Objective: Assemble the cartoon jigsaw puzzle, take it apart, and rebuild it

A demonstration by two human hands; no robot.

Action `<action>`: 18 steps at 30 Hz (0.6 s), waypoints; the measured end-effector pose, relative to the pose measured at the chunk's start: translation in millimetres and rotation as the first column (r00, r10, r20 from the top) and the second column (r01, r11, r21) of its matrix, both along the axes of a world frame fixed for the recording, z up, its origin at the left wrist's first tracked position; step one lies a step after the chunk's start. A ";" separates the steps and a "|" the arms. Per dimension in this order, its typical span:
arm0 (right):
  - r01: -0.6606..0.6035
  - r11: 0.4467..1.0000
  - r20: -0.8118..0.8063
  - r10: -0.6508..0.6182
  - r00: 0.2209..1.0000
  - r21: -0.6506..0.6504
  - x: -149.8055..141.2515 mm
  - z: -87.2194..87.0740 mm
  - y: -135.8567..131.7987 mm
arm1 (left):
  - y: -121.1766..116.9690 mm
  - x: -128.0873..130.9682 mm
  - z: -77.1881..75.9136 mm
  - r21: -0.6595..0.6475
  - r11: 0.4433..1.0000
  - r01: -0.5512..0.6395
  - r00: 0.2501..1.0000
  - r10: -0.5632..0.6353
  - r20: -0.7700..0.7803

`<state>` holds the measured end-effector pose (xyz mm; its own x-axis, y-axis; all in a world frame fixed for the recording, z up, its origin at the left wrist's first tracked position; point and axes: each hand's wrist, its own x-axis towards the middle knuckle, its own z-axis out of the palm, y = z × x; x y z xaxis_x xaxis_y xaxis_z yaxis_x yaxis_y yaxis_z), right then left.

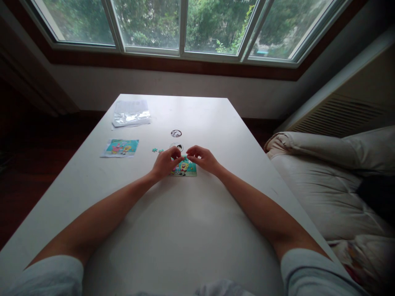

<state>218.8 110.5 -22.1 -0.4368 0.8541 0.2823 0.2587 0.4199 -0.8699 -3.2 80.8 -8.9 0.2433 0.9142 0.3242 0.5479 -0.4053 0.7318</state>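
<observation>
A small cartoon jigsaw puzzle (185, 168) lies on the white table (185, 230), partly hidden by both hands. My left hand (166, 163) rests over its left edge with fingers curled and pinched toward the puzzle's top. My right hand (203, 158) is curled at the puzzle's upper right edge, fingertips nearly meeting the left hand's. What the fingers pinch is too small to make out. Two loose teal puzzle pieces (157, 150) lie just left of my left hand.
A reference picture card (120, 148) lies to the left. A clear plastic bag (131, 113) sits at the far left of the table. Two round holes (176, 133) are in the tabletop. A white cushioned sofa (327, 181) stands to the right, windows behind.
</observation>
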 end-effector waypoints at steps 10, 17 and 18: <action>-0.071 0.996 -0.016 0.070 0.997 -0.054 -3.9 -5.9 -1.3 | -2.9 2.9 -3.2 0.023 0.999 0.027 0.999 -0.026 -0.036; 0.031 0.999 0.070 -0.032 0.997 0.021 4.7 -2.9 6.7 | -0.3 -1.1 -2.1 0.064 0.997 0.035 0.988 -0.025 -0.152; 0.064 0.997 0.076 -0.067 0.995 0.035 8.1 -2.8 9.6 | -0.2 -1.5 -1.8 0.087 0.994 0.065 0.980 -0.047 -0.192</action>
